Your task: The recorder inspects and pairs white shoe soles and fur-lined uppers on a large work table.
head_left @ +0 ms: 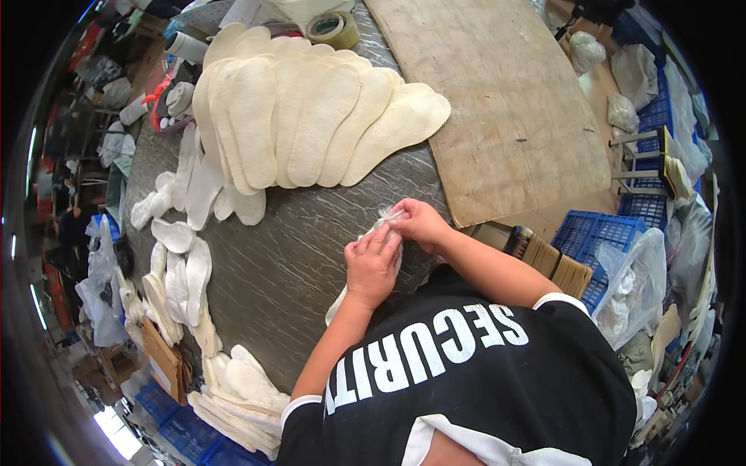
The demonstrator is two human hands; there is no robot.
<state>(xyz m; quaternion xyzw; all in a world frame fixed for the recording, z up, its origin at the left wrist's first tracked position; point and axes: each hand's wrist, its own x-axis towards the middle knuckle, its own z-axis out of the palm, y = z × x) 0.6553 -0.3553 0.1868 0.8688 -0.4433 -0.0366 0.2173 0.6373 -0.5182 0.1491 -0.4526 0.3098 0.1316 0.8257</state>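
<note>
Close to my body, both hands are closed on a white, fluffy insole (336, 305). My left hand (373, 266) wraps its middle, with the fingers hiding most of it. At its far end, my right hand (422, 225) pinches the fuzzy tip between thumb and fingers. The rest of the insole passes beneath my left wrist. Beyond my hands, a large fan of cream insoles (322, 124) lies overlapped on the dark, streaked tabletop (311, 221).
More white insoles (198, 272) lie along the table's left side, with a stack (241, 396) at the near left. A wooden board (505, 101) covers the far right. Tape rolls (332, 29) sit at the back. Blue crates (594, 241) and plastic bags (633, 287) stand to the right.
</note>
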